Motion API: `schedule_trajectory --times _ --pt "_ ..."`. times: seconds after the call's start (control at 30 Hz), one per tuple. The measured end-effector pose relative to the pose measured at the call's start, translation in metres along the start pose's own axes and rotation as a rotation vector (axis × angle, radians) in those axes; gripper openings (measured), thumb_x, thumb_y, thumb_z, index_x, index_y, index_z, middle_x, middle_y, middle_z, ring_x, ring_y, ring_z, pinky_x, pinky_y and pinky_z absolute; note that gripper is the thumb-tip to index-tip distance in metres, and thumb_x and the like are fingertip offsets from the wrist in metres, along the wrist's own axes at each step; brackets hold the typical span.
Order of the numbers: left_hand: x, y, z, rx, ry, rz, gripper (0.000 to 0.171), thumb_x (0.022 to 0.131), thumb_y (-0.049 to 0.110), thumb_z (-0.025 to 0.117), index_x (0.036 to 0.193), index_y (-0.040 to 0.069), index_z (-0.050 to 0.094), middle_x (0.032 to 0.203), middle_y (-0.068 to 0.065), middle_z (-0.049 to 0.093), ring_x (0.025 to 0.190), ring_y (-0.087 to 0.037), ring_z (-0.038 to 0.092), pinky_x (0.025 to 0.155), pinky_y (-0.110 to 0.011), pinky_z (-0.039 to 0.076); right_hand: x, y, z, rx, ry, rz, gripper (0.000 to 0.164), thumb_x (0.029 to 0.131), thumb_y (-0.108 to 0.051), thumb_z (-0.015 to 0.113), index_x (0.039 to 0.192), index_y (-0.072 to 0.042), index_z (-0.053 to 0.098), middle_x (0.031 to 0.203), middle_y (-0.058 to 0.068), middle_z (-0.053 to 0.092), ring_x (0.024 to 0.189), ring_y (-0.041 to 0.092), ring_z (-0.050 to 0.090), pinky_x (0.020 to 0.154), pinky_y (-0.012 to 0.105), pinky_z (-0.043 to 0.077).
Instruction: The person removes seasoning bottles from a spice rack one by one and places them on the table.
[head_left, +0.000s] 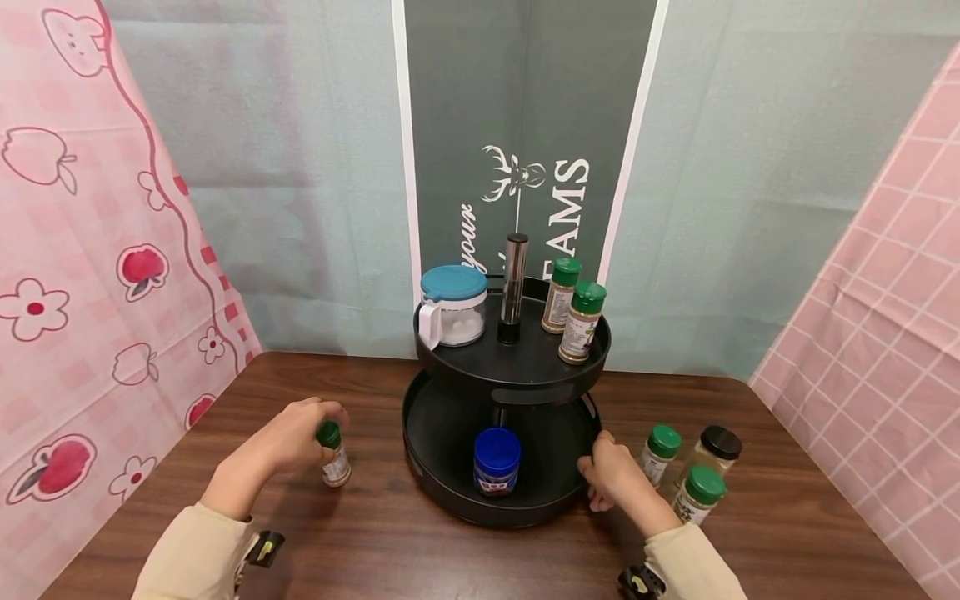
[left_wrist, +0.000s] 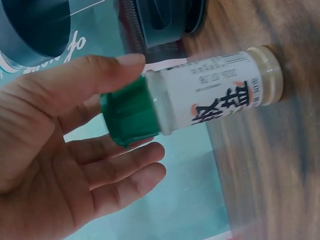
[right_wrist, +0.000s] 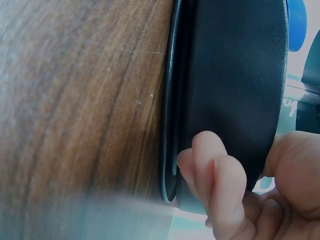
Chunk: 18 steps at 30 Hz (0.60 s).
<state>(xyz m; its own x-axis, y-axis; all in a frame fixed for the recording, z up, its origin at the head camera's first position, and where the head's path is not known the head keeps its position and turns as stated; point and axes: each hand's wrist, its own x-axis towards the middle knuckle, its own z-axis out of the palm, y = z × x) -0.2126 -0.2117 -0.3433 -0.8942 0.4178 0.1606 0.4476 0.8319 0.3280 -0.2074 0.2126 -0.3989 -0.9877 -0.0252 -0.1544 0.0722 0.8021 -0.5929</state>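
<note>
On the left side of the table, my left hand [head_left: 300,433] pinches the green cap of a small spice bottle [head_left: 337,467] between thumb and fingers. Its white label with dark characters faces the left wrist view, where the other fingers [left_wrist: 125,167] spread loosely below the cap. The bottle's base is at or just above the wood; I cannot tell which. At the right side of a black two-tier turntable [head_left: 442,492], my right hand [head_left: 618,479] grips the lower tier's rim. In the right wrist view, curled fingers [right_wrist: 227,187] lie against the outer wall, with the thumb over the edge.
A blue-lidded jar [head_left: 497,462] stands on the lower tier. Above are a teal-lidded container [head_left: 453,308] and two green-capped spice bottles [head_left: 579,325] around a metal post [head_left: 514,283]. To the right, a black-capped bottle [head_left: 716,450] stands with two green-capped bottles [head_left: 697,496] on the table.
</note>
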Motion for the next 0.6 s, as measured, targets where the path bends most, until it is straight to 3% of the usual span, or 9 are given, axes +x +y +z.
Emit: schedule_trajectory --times 0.33,0.6 --pt "0.003 0.005 -0.005 0.018 -0.017 -0.013 0.041 0.061 0.005 0.074 0.1 0.003 0.061 0.097 -0.012 0.059 0.087 -0.025 0.052 0.069 -0.041 0.047 0.0 0.0 0.001 -0.003 0.004 0.005 0.056 0.088 -0.008 0.045 0.127 0.021 0.017 0.052 0.011 0.053 0.039 0.02 0.053 0.041 0.033 0.049" --pt "0.011 0.014 -0.006 0.051 -0.04 -0.015 0.045 0.063 0.006 0.075 0.104 -0.001 0.059 0.096 -0.017 0.056 0.084 -0.026 0.053 0.067 -0.041 0.047 0.0 0.001 0.001 -0.017 0.001 -0.003 0.058 0.089 -0.008 0.044 0.128 0.022 0.015 0.051 0.011 0.054 0.039 0.02 0.053 0.041 0.033 0.049"
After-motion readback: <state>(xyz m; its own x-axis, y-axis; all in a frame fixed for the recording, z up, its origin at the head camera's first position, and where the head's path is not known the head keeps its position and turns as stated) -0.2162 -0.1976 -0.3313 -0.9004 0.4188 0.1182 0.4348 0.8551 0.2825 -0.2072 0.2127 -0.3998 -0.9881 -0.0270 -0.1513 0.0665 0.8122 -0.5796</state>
